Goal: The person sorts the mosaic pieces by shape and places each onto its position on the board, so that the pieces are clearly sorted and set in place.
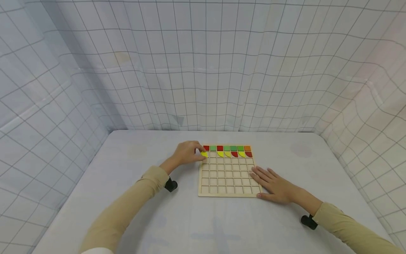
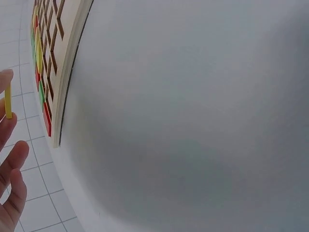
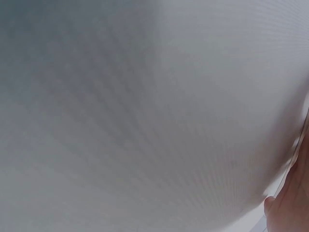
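Note:
A wooden grid board lies flat on the table. Red, green and orange square tiles fill its far row. In the row below sit several yellow and dark red quarter-round tiles, toward the right side. My left hand pinches a yellow tile between thumb and fingers at the board's far left corner; the left wrist view shows this yellow tile edge-on. My right hand rests with spread, straight fingers on the board's near right edge.
A pale cloth-covered table surrounds the board. White curtains with a dark grid pattern hang behind it and along both sides. Black wrist cameras sit under both forearms.

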Tool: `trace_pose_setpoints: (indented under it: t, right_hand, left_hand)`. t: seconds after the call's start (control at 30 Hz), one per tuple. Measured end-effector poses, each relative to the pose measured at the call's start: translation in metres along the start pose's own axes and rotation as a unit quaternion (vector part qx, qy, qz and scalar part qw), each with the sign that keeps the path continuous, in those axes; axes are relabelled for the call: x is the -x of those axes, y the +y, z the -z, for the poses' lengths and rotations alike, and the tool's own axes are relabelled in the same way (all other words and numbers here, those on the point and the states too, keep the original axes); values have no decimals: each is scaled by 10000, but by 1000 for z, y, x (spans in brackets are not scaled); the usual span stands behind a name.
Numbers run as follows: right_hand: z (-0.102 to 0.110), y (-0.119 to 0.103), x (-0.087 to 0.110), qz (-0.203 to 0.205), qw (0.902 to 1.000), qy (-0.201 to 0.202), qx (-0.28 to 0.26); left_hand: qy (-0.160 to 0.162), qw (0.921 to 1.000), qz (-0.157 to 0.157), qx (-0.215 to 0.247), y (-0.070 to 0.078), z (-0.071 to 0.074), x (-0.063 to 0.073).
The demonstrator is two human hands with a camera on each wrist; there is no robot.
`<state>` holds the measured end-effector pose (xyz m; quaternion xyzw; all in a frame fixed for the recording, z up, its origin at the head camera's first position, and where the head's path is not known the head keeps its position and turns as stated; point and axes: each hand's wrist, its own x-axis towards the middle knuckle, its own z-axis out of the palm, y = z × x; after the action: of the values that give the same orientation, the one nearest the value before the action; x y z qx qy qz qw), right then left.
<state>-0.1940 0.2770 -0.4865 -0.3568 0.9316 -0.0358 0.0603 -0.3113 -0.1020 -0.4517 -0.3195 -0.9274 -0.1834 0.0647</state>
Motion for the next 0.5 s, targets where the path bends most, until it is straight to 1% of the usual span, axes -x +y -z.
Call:
trace_pose_setpoints:
  t: [0.23, 0.5]
  right_hand:
    - [0, 0, 0, -12, 10000, -51, -35]
    - [-2, 1, 0, 11, 10000, 16, -58]
  left_hand:
    - [-102, 9999, 88, 73, 3, -6, -14]
    - [-196, 9996, 191, -67, 5, -19, -27]
